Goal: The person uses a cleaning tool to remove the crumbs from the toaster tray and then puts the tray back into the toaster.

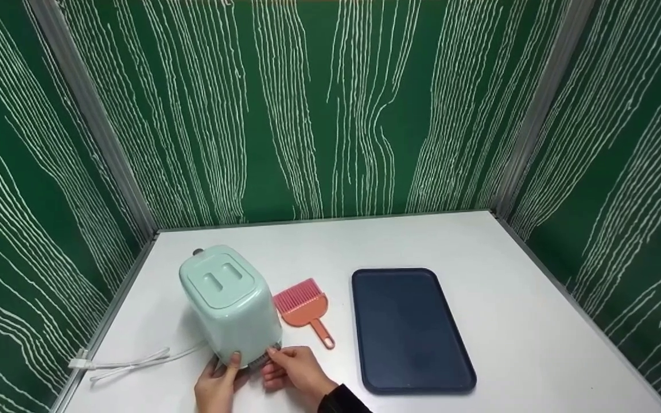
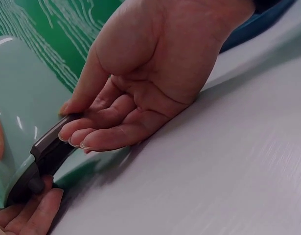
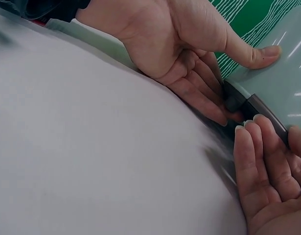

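A mint-green toaster with a lid over its top stands tilted on the table's left side. My left hand grips its lower near edge, thumb up on the side wall and fingers under the base. At the same end, my right hand pinches the dark crumb tray at the base, thumb on top and fingers beneath. In the left wrist view the dark crumb tray juts from the toaster's bottom edge, beside a small black foot.
An orange hand brush with pink bristles lies right of the toaster. Farther right is a dark blue tray. The white power cord runs left to its plug. Green walls with white lines enclose the white table.
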Demonstrator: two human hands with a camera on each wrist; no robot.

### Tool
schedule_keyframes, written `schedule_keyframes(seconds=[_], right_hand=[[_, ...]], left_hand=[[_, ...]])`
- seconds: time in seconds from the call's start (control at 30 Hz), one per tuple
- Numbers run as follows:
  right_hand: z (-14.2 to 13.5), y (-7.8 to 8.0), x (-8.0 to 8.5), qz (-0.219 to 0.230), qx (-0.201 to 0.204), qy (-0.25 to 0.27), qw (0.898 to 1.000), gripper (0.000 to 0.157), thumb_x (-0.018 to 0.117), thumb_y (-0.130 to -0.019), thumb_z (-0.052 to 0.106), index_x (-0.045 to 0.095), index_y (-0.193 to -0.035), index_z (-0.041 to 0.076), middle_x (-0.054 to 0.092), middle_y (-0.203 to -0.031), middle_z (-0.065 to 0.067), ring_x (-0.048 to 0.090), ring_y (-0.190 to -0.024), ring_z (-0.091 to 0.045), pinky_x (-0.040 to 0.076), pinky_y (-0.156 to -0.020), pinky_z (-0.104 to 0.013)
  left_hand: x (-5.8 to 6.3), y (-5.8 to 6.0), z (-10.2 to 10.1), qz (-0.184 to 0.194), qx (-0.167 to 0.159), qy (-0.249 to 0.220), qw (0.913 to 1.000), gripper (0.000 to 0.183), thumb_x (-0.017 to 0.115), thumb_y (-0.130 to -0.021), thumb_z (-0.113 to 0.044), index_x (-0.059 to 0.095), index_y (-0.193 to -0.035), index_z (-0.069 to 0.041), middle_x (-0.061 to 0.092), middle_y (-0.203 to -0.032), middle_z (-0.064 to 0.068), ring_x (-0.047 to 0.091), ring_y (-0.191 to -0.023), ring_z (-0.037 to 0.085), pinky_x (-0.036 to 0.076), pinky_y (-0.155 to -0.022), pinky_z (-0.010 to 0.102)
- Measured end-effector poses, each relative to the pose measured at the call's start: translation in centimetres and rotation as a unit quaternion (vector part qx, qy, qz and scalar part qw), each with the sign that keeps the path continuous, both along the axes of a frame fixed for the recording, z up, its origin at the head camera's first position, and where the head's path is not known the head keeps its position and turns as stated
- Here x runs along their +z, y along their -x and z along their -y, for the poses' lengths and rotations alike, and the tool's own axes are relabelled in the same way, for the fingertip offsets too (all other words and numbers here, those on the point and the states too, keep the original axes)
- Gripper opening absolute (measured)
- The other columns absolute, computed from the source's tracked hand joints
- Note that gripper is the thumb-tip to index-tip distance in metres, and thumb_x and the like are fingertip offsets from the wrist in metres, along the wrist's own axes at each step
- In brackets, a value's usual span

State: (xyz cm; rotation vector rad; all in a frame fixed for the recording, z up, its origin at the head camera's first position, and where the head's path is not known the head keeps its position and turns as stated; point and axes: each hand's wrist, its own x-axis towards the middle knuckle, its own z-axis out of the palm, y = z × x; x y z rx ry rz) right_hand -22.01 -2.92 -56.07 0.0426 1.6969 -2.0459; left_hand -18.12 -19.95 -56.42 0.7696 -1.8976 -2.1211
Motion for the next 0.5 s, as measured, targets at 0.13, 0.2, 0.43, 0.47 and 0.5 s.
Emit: schedule_keyframes(seconds=[0.13,0.2,0.43,0.47,0.5], right_hand=[[0.05,-0.05,0.07,-0.004,0.002,0.01,1.0,0.026,0.066,-0.108,0.021,0.074,-0.095,0.0,0.073,-0.078,-0.004,0.073,-0.07,-0.012,0.068,-0.073,-0.033],[0.01,-0.07,0.16,-0.002,0.002,0.009,1.0,0.026,0.066,-0.108,0.021,0.073,-0.094,0.001,0.073,-0.078,-0.004,0.073,-0.07,-0.012,0.068,-0.073,-0.033],[-0.1,-0.14,0.36,0.0,-0.002,0.004,1.0,0.025,0.066,-0.107,0.02,0.074,-0.093,0.0,0.074,-0.078,-0.004,0.074,-0.07,-0.012,0.068,-0.073,-0.033],[-0.1,-0.16,0.36,-0.002,-0.004,0.004,1.0,0.025,0.066,-0.107,0.019,0.074,-0.094,0.0,0.074,-0.078,-0.004,0.075,-0.07,-0.012,0.068,-0.073,-0.034],[-0.1,-0.16,0.37,-0.002,-0.006,0.005,1.0,0.025,0.066,-0.107,0.019,0.074,-0.094,-0.001,0.075,-0.078,-0.004,0.075,-0.07,-0.013,0.068,-0.074,-0.034]], left_hand=[[0.25,-0.09,-0.13,0.001,0.003,0.01,0.9999,0.106,0.079,-0.094,-0.047,0.025,-0.158,0.019,0.044,-0.142,0.047,0.078,-0.101,0.039,0.066,-0.079,0.033],[0.3,-0.1,-0.22,0.002,0.003,0.011,0.9999,0.105,0.078,-0.094,-0.046,0.025,-0.158,0.019,0.043,-0.142,0.047,0.075,-0.106,0.042,0.066,-0.08,0.033],[0.17,0.09,-0.36,-0.003,-0.001,-0.009,1.0,0.118,0.076,-0.087,-0.056,0.02,-0.16,0.017,0.038,-0.146,0.048,0.064,-0.121,0.05,0.066,-0.083,0.035],[0.16,0.12,-0.37,-0.002,-0.001,-0.011,0.9999,0.119,0.076,-0.086,-0.057,0.019,-0.16,0.017,0.038,-0.146,0.048,0.064,-0.121,0.05,0.066,-0.083,0.035],[0.15,0.14,-0.38,-0.002,-0.002,-0.011,0.9999,0.12,0.075,-0.085,-0.058,0.019,-0.16,0.017,0.037,-0.147,0.048,0.064,-0.121,0.05,0.066,-0.083,0.035]])
